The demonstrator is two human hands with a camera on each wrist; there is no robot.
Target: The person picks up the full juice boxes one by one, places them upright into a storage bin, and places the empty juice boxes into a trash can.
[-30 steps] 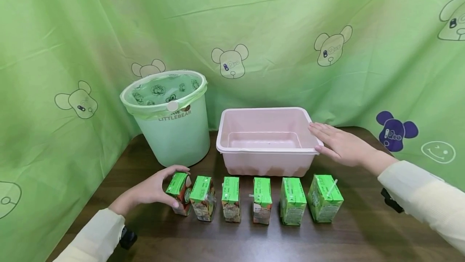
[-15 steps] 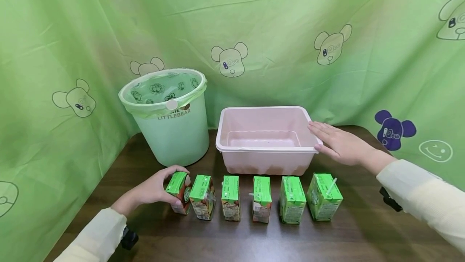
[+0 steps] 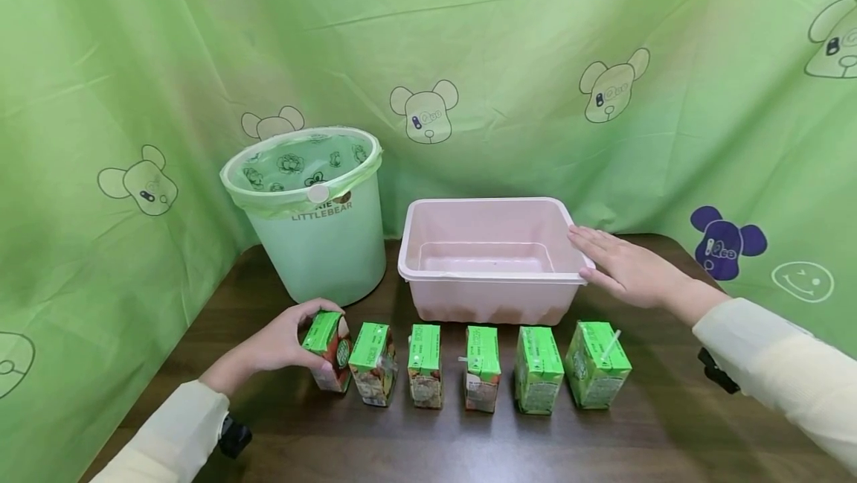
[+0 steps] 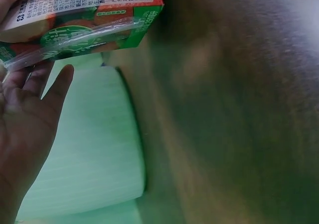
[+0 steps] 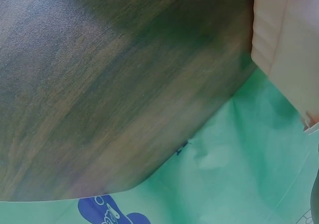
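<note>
Partner: What does the head view give you?

Me: I have the left hand (image 3: 284,341) curled round a drink carton (image 3: 337,353), thumb nearest me, fingertips over the far side. It's a stiff, boxy thing with a glossy green top and a red printed face, toward the tabletop's (image 3: 442,449) left edge. Five more cartons (image 3: 482,368) stand upright in a row to its right, the first just beside it; the last has a pale straw (image 3: 611,345) across its top.

Partner: And the other side?

Me: The right hand (image 3: 623,271) lies with straight fingers against the right rim of a smooth, rectangular pink plastic tub (image 3: 495,301). The tub sits toward the far edge, behind the row. A round pale-green bin (image 3: 328,245), lined with a patterned bag (image 3: 291,165), stands near the far left corner, behind the held carton. Creased green cloth (image 3: 502,21) hangs beyond.

Partner: Left wrist view?

Me: A panel of tiny print, and a clear plastic strip (image 4: 97,33) along the carton's edge. One finger stands out from the box. I can't tell whether its base touches wood.

Partner: Right wrist?

Me: Streaky wood grain, a rounded corner, and the tub's ribbed wall at the margin. I can't make out the fingers there.
</note>
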